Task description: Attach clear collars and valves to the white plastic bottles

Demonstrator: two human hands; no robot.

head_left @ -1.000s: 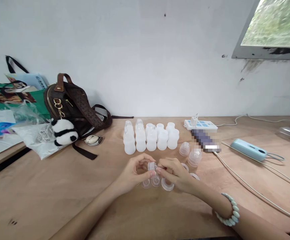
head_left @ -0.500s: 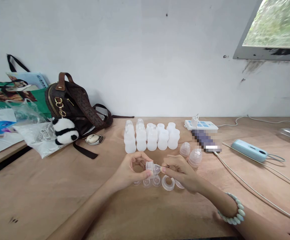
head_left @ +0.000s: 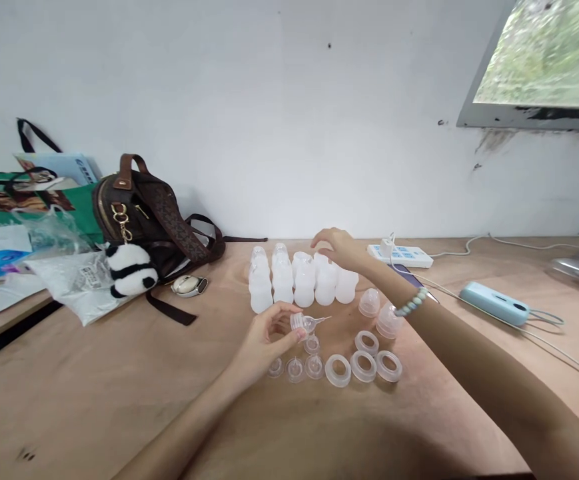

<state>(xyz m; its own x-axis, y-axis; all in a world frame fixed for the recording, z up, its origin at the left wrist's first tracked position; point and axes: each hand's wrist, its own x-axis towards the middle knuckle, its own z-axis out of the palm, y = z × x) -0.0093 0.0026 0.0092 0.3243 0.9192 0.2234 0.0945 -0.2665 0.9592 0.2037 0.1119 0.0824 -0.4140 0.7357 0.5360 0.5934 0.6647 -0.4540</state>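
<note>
Left hand (head_left: 268, 331) pinches a clear nozzle (head_left: 305, 323) just in front of the bottles (head_left: 294, 283). Right hand (head_left: 338, 245) is loosely spread over their tops.

You have about ten white bottles (head_left: 304, 290) in two rows, four clear rings (head_left: 364, 366), two domed caps (head_left: 369, 302) and five small nipples (head_left: 294, 370): four lying on the table (head_left: 119, 373), one held.

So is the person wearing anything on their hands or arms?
No gloves and no sleeves in view: both arms are bare. The right hand has a bracelet of round pale green and whitish beads at its wrist. The left hand wears nothing.
</note>
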